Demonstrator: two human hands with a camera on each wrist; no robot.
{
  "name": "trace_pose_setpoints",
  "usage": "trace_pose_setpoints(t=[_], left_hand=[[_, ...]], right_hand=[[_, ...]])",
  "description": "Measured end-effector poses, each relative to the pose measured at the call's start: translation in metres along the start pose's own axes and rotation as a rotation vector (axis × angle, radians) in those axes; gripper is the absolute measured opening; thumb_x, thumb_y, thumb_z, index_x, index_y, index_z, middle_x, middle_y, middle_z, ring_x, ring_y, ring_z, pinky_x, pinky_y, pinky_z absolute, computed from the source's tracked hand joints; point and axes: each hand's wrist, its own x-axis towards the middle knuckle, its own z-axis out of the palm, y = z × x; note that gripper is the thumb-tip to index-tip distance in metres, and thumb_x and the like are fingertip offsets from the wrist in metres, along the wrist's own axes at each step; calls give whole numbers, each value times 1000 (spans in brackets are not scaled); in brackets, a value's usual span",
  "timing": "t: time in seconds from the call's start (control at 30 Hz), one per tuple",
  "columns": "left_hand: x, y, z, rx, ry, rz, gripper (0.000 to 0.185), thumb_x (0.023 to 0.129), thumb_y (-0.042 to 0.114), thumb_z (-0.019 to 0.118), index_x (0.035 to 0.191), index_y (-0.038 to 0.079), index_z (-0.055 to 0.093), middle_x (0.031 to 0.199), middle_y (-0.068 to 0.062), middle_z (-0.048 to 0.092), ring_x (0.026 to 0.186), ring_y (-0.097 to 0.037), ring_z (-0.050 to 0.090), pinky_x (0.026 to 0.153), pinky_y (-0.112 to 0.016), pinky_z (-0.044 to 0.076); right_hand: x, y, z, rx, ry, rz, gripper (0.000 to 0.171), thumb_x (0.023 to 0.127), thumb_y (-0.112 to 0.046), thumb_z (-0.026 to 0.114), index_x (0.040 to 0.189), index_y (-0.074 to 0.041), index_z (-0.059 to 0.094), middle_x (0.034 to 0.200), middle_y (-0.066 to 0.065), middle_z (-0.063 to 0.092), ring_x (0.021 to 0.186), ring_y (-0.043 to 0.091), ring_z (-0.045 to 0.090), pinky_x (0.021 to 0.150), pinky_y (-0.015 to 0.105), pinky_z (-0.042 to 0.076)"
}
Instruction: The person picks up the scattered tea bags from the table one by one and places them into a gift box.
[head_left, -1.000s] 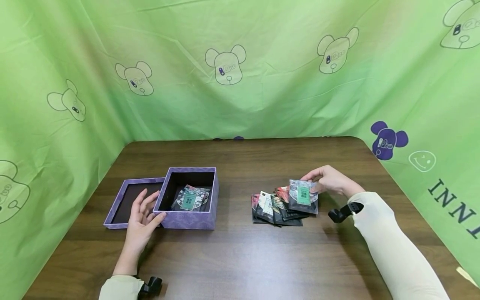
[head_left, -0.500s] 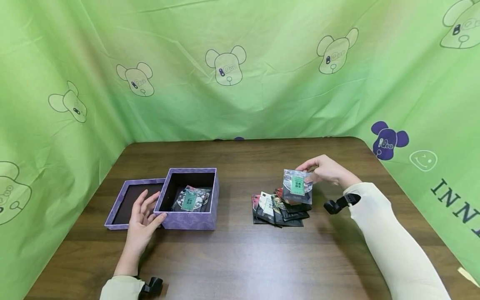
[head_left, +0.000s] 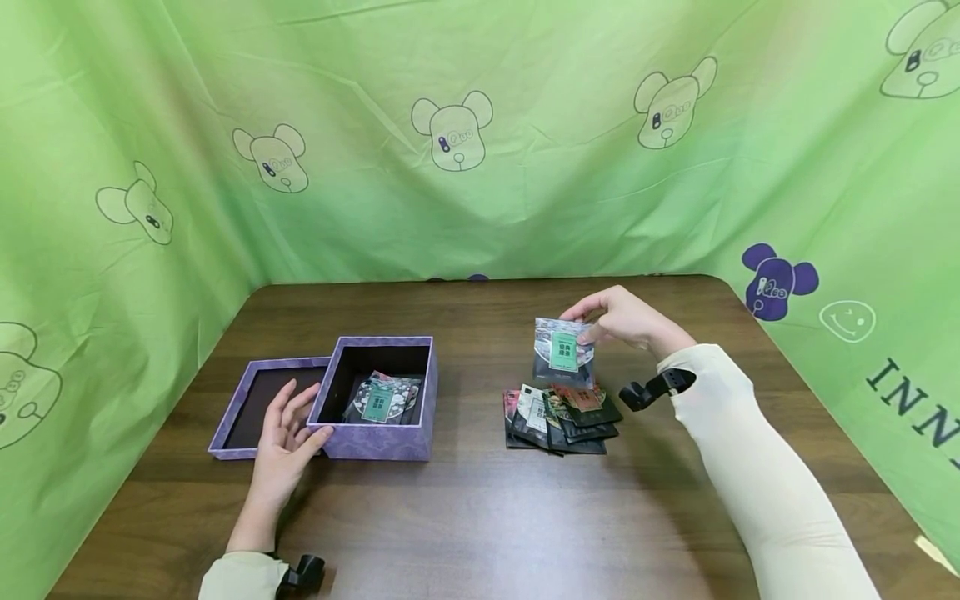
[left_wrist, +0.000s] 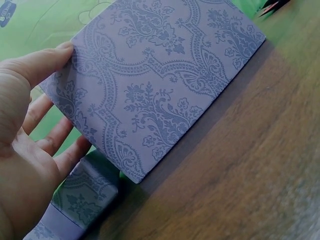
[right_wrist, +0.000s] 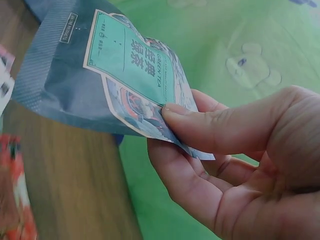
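My right hand [head_left: 611, 321] pinches a small tea packet with a green label [head_left: 563, 351] by its top corner, lifted above a fanned pile of dark packets [head_left: 561, 417] on the table. The right wrist view shows the thumb and fingers [right_wrist: 210, 130] clamped on the green tea packet [right_wrist: 130, 75]. My left hand [head_left: 285, 433] rests with straight fingers against the front left corner of an open purple patterned box [head_left: 375, 437]; the thumb [left_wrist: 35, 62] lies on the box wall [left_wrist: 155, 80]. Inside the box lie packets, one with a green label [head_left: 378, 402].
The purple box lid [head_left: 247, 400] lies upturned to the left of the box, partly under my left hand. A brown wooden table [head_left: 480, 517] carries everything. Green cloth with bear prints [head_left: 450, 133] closes in the back and both sides.
My right hand has lifted the green-label packet off the pile and carried it up and to the left. The left hand has stayed at the box.
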Motion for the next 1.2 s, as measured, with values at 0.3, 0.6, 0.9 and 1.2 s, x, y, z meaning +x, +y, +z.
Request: trace_pose_setpoints(t=[0.3, 0.6, 0.9, 1.2], left_hand=[[1, -2, -1, -20, -16, 38, 83, 82, -30, 53, 150, 12, 32, 137, 8, 57, 120, -8, 53, 89, -18, 45], [0, 0, -1, 12, -11, 21, 82, 84, -27, 55, 151, 12, 31, 136, 10, 57, 121, -7, 52, 90, -19, 43], [-1, 3, 1, 31, 4, -5, 82, 85, -26, 56, 151, 14, 31, 136, 11, 57, 122, -6, 51, 91, -18, 42], [-1, 5, 2, 24, 1, -5, 81, 85, -26, 56, 151, 11, 29, 136, 11, 57, 121, -6, 51, 90, -18, 43]], right_hand=[[18, -30, 24, -25, -4, -56, 40, 78, 18, 68, 117, 15, 64, 104, 16, 64, 86, 18, 63, 75, 35, 56], [35, -58, 51, -4, -35, -82, 41, 78, 20, 68, 119, 15, 63, 102, 15, 65, 86, 17, 63, 75, 34, 57], [50, -80, 84, 53, -49, -99, 43, 76, 22, 67, 118, 13, 65, 100, 14, 66, 85, 16, 63, 74, 31, 56], [66, -96, 118, -6, -96, -155, 40, 77, 16, 71, 116, 7, 69, 94, 8, 68, 85, 14, 61, 72, 30, 55]])
